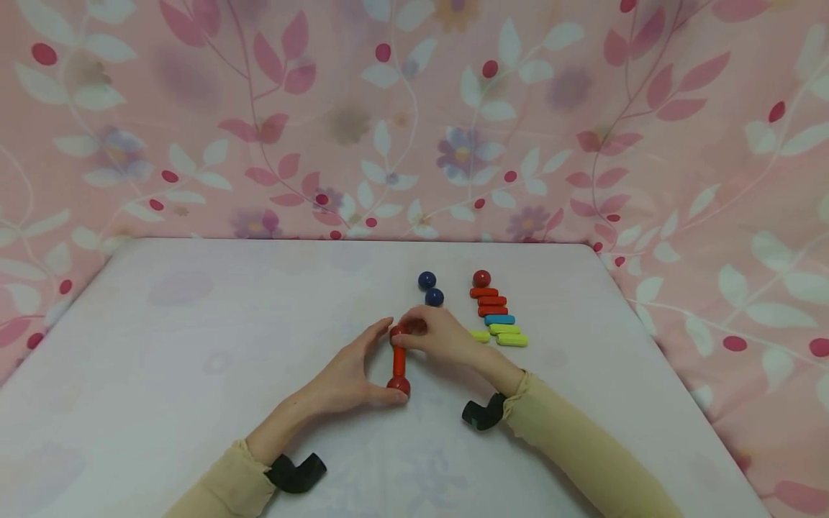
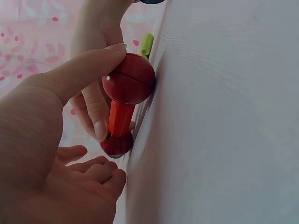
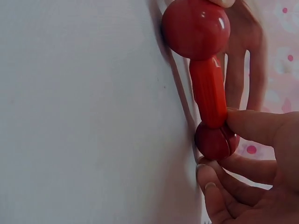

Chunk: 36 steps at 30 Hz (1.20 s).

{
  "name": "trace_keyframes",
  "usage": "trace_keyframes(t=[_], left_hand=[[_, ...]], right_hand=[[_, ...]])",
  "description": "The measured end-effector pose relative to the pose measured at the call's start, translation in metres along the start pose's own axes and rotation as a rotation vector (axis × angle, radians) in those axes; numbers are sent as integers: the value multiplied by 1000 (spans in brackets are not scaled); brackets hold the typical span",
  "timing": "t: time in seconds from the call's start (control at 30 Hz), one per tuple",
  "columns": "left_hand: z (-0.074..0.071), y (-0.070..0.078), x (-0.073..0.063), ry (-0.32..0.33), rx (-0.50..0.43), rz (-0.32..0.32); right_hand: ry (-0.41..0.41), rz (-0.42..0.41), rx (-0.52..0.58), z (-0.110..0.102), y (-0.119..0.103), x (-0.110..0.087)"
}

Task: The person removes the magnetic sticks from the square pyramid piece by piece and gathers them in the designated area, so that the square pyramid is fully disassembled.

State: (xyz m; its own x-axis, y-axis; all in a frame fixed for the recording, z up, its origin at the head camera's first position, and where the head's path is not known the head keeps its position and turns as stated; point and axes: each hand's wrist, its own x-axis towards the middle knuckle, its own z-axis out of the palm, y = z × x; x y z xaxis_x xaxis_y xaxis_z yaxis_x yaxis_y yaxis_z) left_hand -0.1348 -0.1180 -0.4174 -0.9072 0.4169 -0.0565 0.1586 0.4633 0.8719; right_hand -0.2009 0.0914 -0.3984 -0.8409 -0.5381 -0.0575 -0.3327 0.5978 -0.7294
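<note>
A red stick (image 1: pixel 399 362) with a red ball at each end lies on the white table in front of me. At its far end, my right hand (image 1: pixel 447 337) pinches the far red ball (image 3: pixel 217 141) between thumb and fingers. My left hand (image 1: pixel 337 381) is spread along the left side of the piece. Its thumb rests on the near red ball (image 2: pixel 129 79), while its other fingers stay apart from the piece, as the left wrist view shows. Part of the far ball is hidden behind the right fingers in the head view.
Beyond the right hand are two dark blue balls (image 1: pixel 427 280), partly stacked in view. To their right a red ball (image 1: pixel 481 278) heads a row of red sticks (image 1: pixel 492 301), a blue stick (image 1: pixel 499 319) and several yellow-green sticks (image 1: pixel 512 339). A patterned pink cloth (image 1: pixel 414 115) hangs behind.
</note>
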Motion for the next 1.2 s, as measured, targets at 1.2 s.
trace_keyframes(t=[1.2], left_hand=[[-2,-4,5,47,-74,110]], right_hand=[[85,25,-77,-23,21,-51]])
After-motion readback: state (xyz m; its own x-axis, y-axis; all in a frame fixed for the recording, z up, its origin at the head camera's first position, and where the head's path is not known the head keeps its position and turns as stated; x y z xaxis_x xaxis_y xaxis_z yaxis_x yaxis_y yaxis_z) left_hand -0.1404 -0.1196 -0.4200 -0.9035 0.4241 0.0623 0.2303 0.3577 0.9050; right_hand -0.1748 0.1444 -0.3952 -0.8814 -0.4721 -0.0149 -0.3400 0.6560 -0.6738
